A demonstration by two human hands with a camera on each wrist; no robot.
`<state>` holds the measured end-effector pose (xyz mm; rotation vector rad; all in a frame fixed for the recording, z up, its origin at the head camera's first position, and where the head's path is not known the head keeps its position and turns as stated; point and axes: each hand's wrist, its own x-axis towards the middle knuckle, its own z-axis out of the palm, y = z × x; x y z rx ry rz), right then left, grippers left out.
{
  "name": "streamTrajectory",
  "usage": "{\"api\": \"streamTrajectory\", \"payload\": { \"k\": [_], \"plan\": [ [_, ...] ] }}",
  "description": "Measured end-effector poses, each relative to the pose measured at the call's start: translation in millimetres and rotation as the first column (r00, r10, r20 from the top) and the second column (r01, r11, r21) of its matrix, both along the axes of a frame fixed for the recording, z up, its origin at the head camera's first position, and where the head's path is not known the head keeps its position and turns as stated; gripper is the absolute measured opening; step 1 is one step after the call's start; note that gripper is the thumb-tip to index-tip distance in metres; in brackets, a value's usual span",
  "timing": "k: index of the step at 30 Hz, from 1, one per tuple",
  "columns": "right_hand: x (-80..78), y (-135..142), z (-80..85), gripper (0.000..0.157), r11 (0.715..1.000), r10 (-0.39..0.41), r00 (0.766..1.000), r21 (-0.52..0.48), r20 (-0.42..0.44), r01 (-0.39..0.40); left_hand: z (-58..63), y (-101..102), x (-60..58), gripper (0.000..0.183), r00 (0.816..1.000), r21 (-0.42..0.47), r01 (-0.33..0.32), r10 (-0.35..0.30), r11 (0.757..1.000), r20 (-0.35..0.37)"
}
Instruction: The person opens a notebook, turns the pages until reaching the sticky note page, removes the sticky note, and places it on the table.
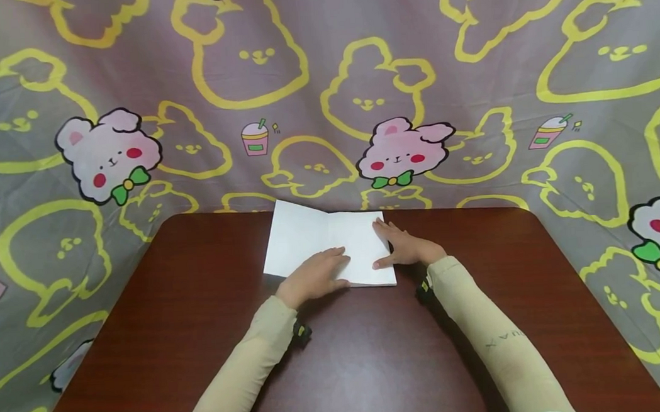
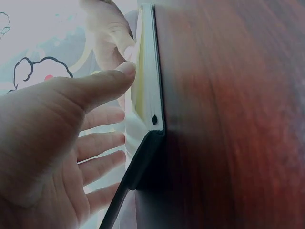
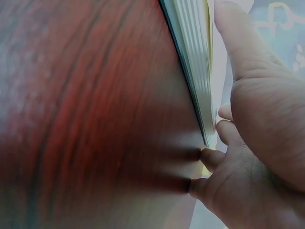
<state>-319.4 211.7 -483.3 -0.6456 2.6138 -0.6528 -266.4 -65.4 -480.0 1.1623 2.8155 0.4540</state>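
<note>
A notebook (image 1: 362, 245) with blank white pages and a dark cover (image 2: 143, 160) lies open towards the far side of the table. Its left side slopes up from the spine, as the left wrist view shows. My left hand (image 1: 315, 276) is over the lower middle of the notebook, fingers extended and thumb at the near edge of the pages. On the right, my right hand (image 1: 407, 246) touches the right page with thumb and forefinger. Two of its other fingertips (image 3: 196, 187) meet the tabletop beside the page block (image 3: 199, 71).
The dark reddish-brown wooden table (image 1: 351, 362) has rounded far corners. A grey curtain (image 1: 312, 93) with yellow outlines and cartoon rabbits hangs behind it and along both sides. Small dark devices (image 1: 301, 332) sit at both wrists, under light sleeves.
</note>
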Motion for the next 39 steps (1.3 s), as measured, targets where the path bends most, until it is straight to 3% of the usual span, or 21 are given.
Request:
{"api": "streamTrajectory", "payload": {
  "k": [9, 20, 24, 29, 33, 39],
  "plan": [
    [1.4, 3.9, -0.9, 0.117, 1.0, 0.008, 1.0, -0.03, -0.011, -0.008, 5.0, -7.5, 1.9, 0.057, 1.0, 0.025, -0.027, 0.027, 0.999, 0.007],
    [2.9, 11.3, -3.3, 0.126, 0.998, 0.03, 1.0, -0.063, -0.006, -0.03, 11.1, -17.9, 5.0, 0.049, 0.993, 0.035, -0.018, 0.022, 0.999, -0.12],
    [3.0, 12.1, -3.6, 0.127, 0.998, 0.029, 1.0, -0.052, -0.01, -0.03, 12.3, -20.9, 6.1, 0.039, 0.976, 0.018, -0.004, 0.008, 1.0, -0.216],
    [3.0, 11.9, -4.2, 0.128, 0.998, 0.024, 1.0, -0.051, -0.011, -0.025, 13.0, -23.5, 8.0, 0.026, 0.939, -0.022, -0.01, 0.002, 1.0, -0.345],
    [3.5, 11.6, -4.4, 0.128, 0.999, 0.017, 1.0, -0.047, -0.007, -0.018, 13.9, -24.7, 9.3, 0.019, 0.923, -0.024, -0.015, 0.005, 1.0, -0.384],
    [4.6, 11.5, -4.2, 0.127, 0.999, 0.014, 1.0, -0.048, -0.012, -0.014, 13.8, -26.2, 10.9, 0.017, 0.914, -0.01, -0.023, 0.017, 1.0, -0.404]
  ]
}}
